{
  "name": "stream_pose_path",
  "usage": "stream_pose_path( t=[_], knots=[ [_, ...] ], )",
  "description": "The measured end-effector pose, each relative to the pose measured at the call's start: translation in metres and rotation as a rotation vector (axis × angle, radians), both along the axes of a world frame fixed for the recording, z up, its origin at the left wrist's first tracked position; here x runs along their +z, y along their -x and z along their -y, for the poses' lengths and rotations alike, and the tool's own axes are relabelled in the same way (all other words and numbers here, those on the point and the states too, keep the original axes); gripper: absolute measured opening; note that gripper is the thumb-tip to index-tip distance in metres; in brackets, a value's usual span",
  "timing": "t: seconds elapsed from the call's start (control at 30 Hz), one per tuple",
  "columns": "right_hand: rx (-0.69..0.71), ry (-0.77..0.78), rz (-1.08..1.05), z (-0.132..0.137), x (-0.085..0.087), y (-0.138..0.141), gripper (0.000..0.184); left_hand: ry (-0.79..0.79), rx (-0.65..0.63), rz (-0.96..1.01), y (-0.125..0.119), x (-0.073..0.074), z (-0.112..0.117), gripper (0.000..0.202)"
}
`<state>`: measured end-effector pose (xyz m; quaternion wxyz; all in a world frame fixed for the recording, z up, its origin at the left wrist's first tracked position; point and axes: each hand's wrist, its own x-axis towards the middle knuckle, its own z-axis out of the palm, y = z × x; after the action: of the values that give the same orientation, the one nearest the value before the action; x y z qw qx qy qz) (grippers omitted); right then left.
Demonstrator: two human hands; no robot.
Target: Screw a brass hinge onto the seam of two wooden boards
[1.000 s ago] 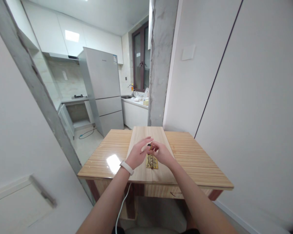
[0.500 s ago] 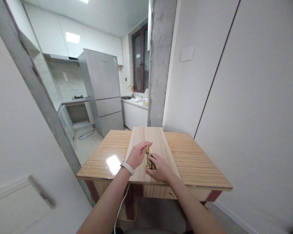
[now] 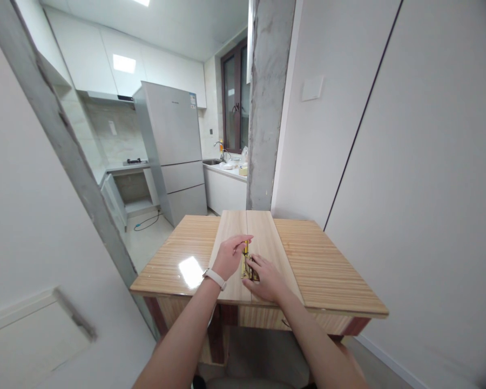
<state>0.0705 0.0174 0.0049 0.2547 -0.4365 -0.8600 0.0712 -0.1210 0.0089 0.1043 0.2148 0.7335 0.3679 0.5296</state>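
A small brass-coloured metal piece [image 3: 245, 273] lies on the pale wooden boards [image 3: 263, 229] in the middle of the table. My right hand [image 3: 266, 277] spans it from the right, thumb at its near end and fingers at its farther part, gripping it. Beyond this piece a narrow yellow object [image 3: 245, 247] points away from me; its kind is too small to make out. My left hand [image 3: 228, 258], with a white band on the wrist, is held over and beside the yellow object. Its fingers reach out to the right and partly hide the object.
The striped wooden table [image 3: 328, 265] has glossy edges and a drawer below. A pale cable [image 3: 211, 316] hangs at its front. Behind stand a grey refrigerator [image 3: 174, 127] and a kitchen counter [image 3: 227, 186]. White wall panels [image 3: 421, 162] rise on the right.
The whole view has shifted slightly, with the scene a little farther right. Both hands keep nearly the same pose around the brass-coloured piece and the yellow object.
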Motion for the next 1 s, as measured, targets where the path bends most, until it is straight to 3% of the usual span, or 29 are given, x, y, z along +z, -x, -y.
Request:
stream_pose_path(
  t=[0.47,0.7,1.0],
  knots=[
    [-0.003,-0.024,0.029,0.001,0.003,0.0,0.067,-0.079,0.125,-0.038,0.002,0.0,0.0,0.031],
    [0.015,-0.061,0.013,0.001,0.003,0.0,0.065,-0.105,0.014,-0.097,0.0,0.006,0.003,0.038],
    [0.014,-0.053,0.013,0.001,0.001,0.0,0.065,-0.153,0.031,-0.165,-0.01,0.004,0.014,0.043]
  ],
)
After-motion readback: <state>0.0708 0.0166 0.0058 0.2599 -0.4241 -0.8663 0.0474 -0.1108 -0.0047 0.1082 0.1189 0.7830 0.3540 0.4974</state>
